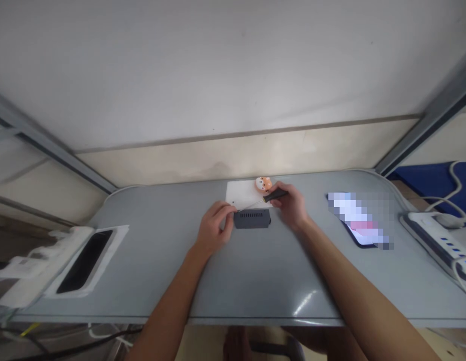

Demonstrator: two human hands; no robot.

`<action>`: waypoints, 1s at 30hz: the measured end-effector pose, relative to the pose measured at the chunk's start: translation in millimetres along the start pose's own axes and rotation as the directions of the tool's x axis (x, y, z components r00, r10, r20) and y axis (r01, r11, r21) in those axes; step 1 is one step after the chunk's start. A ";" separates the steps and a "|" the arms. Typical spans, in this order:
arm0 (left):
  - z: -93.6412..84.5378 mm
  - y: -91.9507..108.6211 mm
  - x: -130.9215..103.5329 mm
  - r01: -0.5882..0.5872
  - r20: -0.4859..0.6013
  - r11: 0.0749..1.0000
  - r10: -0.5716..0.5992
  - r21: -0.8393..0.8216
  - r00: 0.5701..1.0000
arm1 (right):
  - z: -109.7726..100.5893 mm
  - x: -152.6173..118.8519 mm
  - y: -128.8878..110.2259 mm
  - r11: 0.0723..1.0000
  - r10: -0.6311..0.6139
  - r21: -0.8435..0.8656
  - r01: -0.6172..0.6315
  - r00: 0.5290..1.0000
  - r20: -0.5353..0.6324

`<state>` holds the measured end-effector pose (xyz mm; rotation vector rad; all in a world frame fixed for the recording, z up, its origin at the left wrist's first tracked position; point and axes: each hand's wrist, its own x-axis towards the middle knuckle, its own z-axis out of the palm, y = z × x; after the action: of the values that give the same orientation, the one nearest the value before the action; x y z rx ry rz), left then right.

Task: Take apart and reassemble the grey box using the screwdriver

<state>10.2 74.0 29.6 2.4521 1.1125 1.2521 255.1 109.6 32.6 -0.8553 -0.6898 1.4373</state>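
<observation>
A dark grey box point(252, 220) with a row of vent slots lies on the grey table, near the middle. My left hand point(216, 226) is at its left end, fingers closed at the upper left corner; whether they pinch the box or something small there is hidden. My right hand point(290, 204) grips the black handle of a screwdriver point(275, 194). Its thin metal shaft slants left and down, with the tip at the box's upper left corner beside my left fingertips. Behind the box lies a white sheet of paper point(242, 192) with a small dark speck on it.
An orange and white animal-faced figure point(263, 184) sits on the paper. To the right are a lit phone point(358, 220) and a white power strip point(436, 240) with cables. A black phone point(86, 260) lies on white paper at left, beside another power strip point(44, 265).
</observation>
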 end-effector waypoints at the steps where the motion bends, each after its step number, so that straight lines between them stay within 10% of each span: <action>1: 0.2 -0.2 0.0 -0.006 0.001 1.000 0.006 0.006 1.000 | -0.5 0.3 0.3 1.000 -0.009 0.006 0.009 1.000 0.000; 15: -1.5 4.3 2.2 -0.057 0.093 0.986 0.043 0.156 0.995 | -6.3 6.4 -1.0 0.998 -0.042 -0.051 0.034 0.987 -0.152; 30: -3.6 4.3 1.3 0.042 0.101 0.999 -0.044 0.025 0.994 | 9.0 -7.7 7.2 0.878 -0.025 -0.476 0.050 0.998 0.059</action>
<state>10.2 71.2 34.7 2.4641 1.1531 1.0955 243.4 102.3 32.2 -1.1795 -1.1241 1.2724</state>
